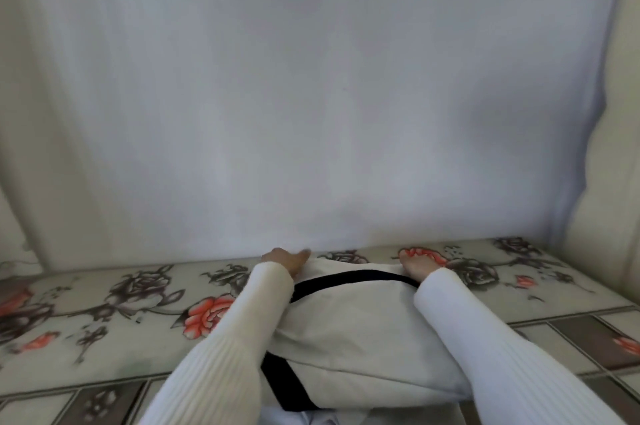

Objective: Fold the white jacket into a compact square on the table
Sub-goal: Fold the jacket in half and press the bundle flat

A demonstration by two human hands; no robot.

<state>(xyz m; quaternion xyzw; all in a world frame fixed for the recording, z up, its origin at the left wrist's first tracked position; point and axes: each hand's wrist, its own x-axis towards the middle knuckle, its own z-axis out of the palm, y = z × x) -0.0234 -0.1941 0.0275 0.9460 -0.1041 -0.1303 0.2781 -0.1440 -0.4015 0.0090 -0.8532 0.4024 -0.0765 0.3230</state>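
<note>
Behind everything hangs a pale white-grey fabric backdrop (311, 95), filling the upper part of your view and meeting the far edge of the table. The table is covered by a glossy cloth printed with grey and orange-red roses and a tile pattern (114, 300), and it is the landmark for all positions below. The white fabric jacket with black stripe trim (349, 327) lies on the table at its middle, already gathered into a roughly rectangular bundle that runs from the near edge towards the far edge; one black band crosses its far end and another shows at its near left corner. Both of your forearms, in white ribbed knit sleeves (221, 355), flank the bundle. Your left hand (287, 260) rests at the jacket's far left corner, fingers extended and loosely bent on the cloth. Your right hand (420, 263) lies at the far right corner, fingers straight, pressing flat against the table covering beside the jacket.
</note>
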